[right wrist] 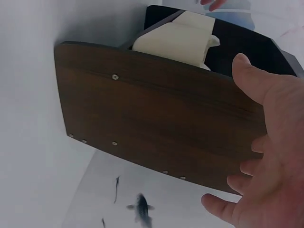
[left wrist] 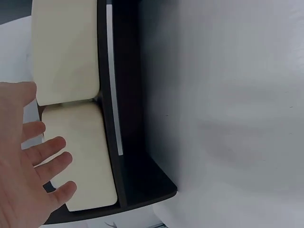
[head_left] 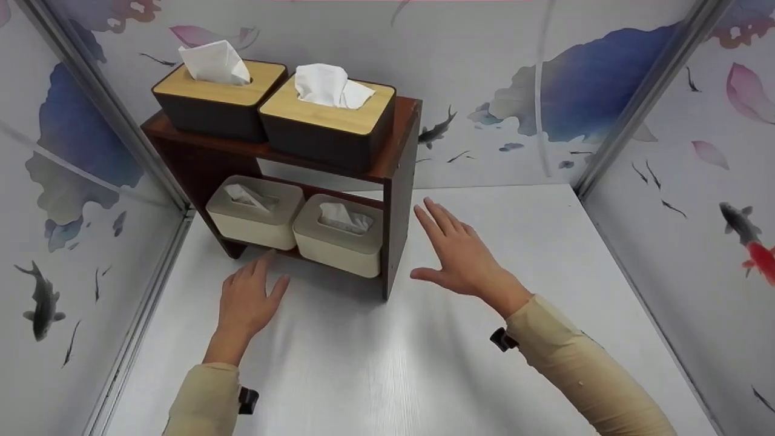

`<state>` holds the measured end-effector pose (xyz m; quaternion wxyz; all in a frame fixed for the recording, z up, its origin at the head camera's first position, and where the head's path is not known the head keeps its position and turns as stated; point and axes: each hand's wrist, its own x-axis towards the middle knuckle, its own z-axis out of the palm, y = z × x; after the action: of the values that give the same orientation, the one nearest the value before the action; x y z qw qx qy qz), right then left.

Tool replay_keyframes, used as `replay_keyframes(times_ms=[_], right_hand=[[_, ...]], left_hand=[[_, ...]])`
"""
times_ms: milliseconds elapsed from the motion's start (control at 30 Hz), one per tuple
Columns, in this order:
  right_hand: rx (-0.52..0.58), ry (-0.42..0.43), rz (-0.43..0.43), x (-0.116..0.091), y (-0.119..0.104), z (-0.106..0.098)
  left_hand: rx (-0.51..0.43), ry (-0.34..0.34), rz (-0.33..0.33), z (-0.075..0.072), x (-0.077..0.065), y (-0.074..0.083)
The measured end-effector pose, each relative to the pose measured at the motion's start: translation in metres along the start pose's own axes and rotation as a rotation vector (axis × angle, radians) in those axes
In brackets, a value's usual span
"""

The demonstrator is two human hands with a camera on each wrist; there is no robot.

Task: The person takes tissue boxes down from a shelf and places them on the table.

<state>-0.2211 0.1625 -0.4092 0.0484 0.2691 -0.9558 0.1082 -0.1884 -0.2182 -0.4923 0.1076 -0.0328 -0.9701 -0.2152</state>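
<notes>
A dark brown two-tier wooden shelf (head_left: 402, 200) stands on the white table. On its top are two black tissue boxes with wooden lids, the left box (head_left: 209, 112) and the right box (head_left: 318, 136), each with white tissue sticking out. The lower tier holds two cream tissue boxes, a left one (head_left: 257, 225) and a right one (head_left: 339, 249). My left hand (head_left: 245, 297), fingers spread, is in front of the lower left box and holds nothing. To the right of the shelf's side panel (right wrist: 156, 114), my right hand (head_left: 463, 257) is held with fingers extended and thumb apart, also bare.
White table surface (head_left: 514, 230) extends to the right of and in front of the shelf. Walls printed with fish and petals enclose the table, including a back wall (head_left: 472, 60) behind the shelf. Metal frame strips (head_left: 648, 97) run along the corners.
</notes>
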Motion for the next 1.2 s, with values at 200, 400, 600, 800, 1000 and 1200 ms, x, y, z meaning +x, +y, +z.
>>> replay_keyframes(times_ms=[200, 400, 600, 800, 1000, 1200], right_hand=[[0.08, 0.085, 0.038, 0.02, -0.021, -0.023], [0.169, 0.271, 0.041, 0.042, -0.038, -0.035], [0.167, 0.388, 0.009, 0.058, -0.044, -0.035], [0.098, 0.445, -0.006, 0.067, -0.045, -0.028], [0.138, 0.452, -0.026, 0.07, -0.042, -0.025], [0.118, 0.427, -0.024, 0.072, -0.04, -0.027]], left_hand=[[0.01, -0.045, 0.003, -0.008, 0.004, 0.0], [-0.034, -0.047, -0.015, -0.017, 0.008, -0.001], [-0.064, -0.042, -0.018, -0.021, 0.008, -0.004], [-0.076, -0.038, -0.013, -0.022, 0.007, -0.005], [-0.096, 0.003, -0.003, -0.022, 0.012, -0.001], [-0.101, 0.091, 0.006, -0.027, 0.02, -0.002]])
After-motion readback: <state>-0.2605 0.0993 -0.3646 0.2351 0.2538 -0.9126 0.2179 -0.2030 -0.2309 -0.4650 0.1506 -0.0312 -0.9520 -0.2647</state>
